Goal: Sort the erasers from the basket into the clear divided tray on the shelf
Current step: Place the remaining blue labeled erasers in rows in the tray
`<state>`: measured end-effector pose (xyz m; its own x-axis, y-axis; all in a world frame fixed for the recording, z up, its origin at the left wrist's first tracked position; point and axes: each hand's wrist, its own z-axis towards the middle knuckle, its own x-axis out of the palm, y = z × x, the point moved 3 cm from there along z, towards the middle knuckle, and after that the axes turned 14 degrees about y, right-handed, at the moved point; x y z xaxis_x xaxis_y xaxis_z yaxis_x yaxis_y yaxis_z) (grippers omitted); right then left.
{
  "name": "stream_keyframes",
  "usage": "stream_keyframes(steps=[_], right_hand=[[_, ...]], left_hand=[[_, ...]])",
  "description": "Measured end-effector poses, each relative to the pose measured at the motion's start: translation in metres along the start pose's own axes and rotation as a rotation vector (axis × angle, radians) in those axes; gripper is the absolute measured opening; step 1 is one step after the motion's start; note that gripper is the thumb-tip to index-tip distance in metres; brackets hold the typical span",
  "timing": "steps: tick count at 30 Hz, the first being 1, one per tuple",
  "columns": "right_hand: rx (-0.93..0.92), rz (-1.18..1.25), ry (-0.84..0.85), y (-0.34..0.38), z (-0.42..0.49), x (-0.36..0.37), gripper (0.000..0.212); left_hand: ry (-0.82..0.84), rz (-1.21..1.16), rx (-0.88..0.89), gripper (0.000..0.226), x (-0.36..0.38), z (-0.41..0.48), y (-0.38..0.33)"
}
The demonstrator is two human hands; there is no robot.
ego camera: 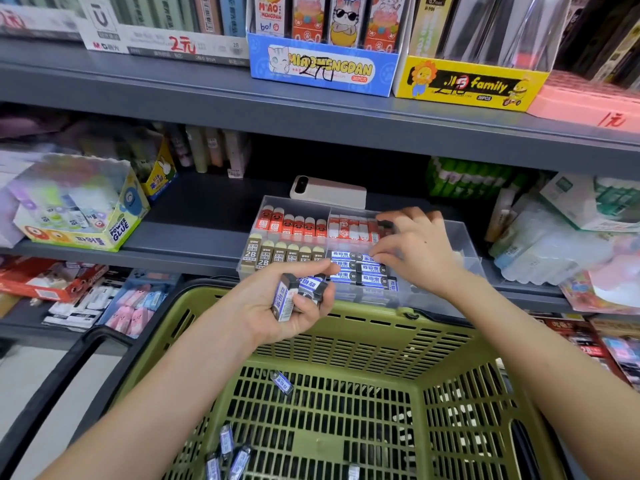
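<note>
The clear divided tray (460, 237) sits on the middle shelf, with red erasers (291, 223) at the back, tan 2B erasers (273, 256) front left and blue erasers (349, 271) front middle. My left hand (277, 306) hovers over the green basket (363, 327) and grips a few blue-and-black erasers (287, 299). My right hand (415, 251) reaches over the tray; its fingertips touch the blue erasers in the front compartment. Whether it pinches one I cannot tell. Several more blue erasers (282, 382) lie on the basket floor.
A white phone (329, 190) lies behind the tray. A Power Glue box (79, 209) stands at the left, green and white packs (485, 181) at the right. The upper shelf's edge (311, 112) overhangs the tray. Stationery boxes fill the lower shelf.
</note>
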<state>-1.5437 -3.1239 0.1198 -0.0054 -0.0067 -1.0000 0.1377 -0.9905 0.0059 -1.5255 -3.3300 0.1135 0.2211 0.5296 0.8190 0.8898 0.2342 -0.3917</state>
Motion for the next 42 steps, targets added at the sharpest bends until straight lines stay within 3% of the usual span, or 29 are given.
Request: stream_keyframes(steps=[3,7,9,12,18,21,24,26,29,37,39,42], right_hand=[[-0.036,0.114,-0.085,0.009,-0.009,-0.013,0.01],[-0.321,0.678,-0.11,0.056,-0.03,-0.041,0.019],[-0.438,0.627,-0.037,0.081,-0.036,-0.05,0.025],[-0.467,0.519,0.036,0.097,-0.037,-0.055,0.024],[-0.501,0.595,0.13,0.098,-0.038,-0.059,0.016],[-0.451,0.779,0.114,0.088,-0.037,-0.06,0.026],[-0.269,1.019,-0.021,0.056,-0.032,-0.055,0.021],[-0.096,0.985,-0.067,0.039,-0.027,-0.04,0.02],[0.051,0.787,0.006,0.038,-0.023,-0.009,0.015],[0.06,0.673,0.151,0.043,-0.024,0.006,0.011],[0.035,0.638,0.116,0.044,-0.025,0.001,0.014],[-0.017,0.808,0.008,0.053,-0.029,-0.014,0.012]], left_hand=[[-0.021,-0.014,0.012,0.021,0.001,0.001,0.0],[-0.068,-0.035,0.019,0.02,0.003,0.004,0.001],[-0.071,-0.073,0.021,0.027,0.004,0.005,0.002],[-0.079,-0.087,0.036,0.04,0.006,0.005,0.002],[-0.103,-0.019,0.012,0.028,0.009,0.004,0.005],[-0.155,-0.005,0.031,0.027,0.009,0.002,0.006],[-0.208,0.052,0.066,0.024,0.006,-0.008,0.001],[-0.205,0.063,0.096,0.03,0.001,-0.017,-0.003],[-0.185,0.028,0.156,0.038,-0.005,-0.026,-0.007],[-0.088,0.003,0.224,0.04,0.004,-0.032,-0.009],[-0.065,0.023,0.22,0.04,0.007,-0.031,-0.008],[-0.024,0.09,0.199,0.044,0.01,-0.028,-0.005]])
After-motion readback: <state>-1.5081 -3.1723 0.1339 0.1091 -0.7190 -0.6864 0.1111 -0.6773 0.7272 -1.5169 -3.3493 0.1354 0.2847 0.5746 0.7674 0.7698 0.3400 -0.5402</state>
